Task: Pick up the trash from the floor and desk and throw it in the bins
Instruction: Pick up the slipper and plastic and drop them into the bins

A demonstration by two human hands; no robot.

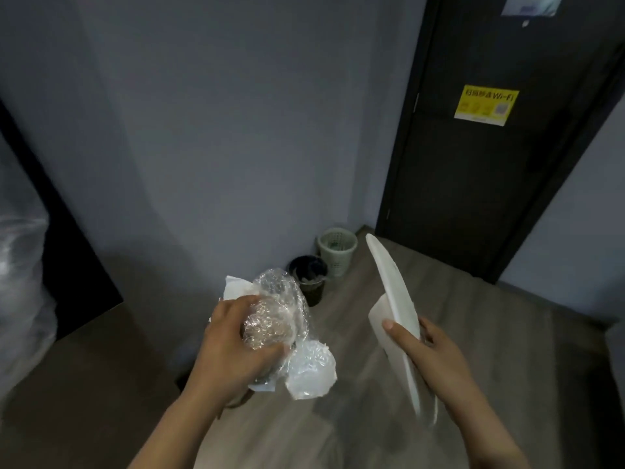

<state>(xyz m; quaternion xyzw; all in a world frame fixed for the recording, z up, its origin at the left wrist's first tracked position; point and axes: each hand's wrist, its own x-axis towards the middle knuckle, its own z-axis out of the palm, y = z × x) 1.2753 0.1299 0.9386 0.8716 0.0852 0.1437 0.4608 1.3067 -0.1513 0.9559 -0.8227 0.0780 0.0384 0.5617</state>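
At the left edge of the frame stood something wrapped in clear plastic (20, 265), and I could not tell whether it was trash.

In the lower middle, the left hand (236, 340) carried a bundle of crumpled clear wrap (280, 299). A piece of white paper (236, 287) showed behind it and a white lump of plastic (311, 370) hung below. This grip was closed round the bundle, with fingers and thumb curled over the wrap.

Just above the bundle in the picture, two bins stood on the floor (507, 333) by the corner of the wall. They were a dark bin (309, 275) with something pale inside and, just beside it, a pale green bin (338, 250).

Right of centre, the right hand (429, 346) held a thin white sheet (392, 292) nearly upright and edge-on. Its grip was narrow, a pinch with the thumb on the near face and the fingers behind. At the far right was a dark door (473, 181) with a yellow sticker (486, 104).

I judged that the step in hand was to carry both loads to the bins. To do it well, the person should bring each hand right over a bin mouth before letting go, since such light wrap probably drifts. The hanging lump looked loose and might drop on the way. The long sheet would probably go in better end first.
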